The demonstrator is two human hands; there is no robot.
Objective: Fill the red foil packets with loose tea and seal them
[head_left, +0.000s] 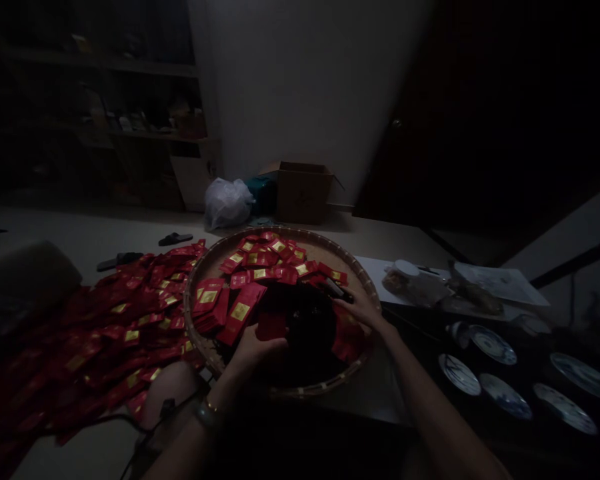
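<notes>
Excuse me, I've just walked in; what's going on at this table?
A person is working over a round woven tray of gold-labelled red packets; more spill across the table on its left. The left hand touches a red packet, and the right hand holds a dark object beside a dark heap.

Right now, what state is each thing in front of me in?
Left hand, against a red sachet.
Right hand, touching a dark object.
Woven bamboo tray, heaped with sachets.
Cardboard box, flaps open.
White plastic bag, bulging.
Blue-and-white plates, lying apart.
</notes>
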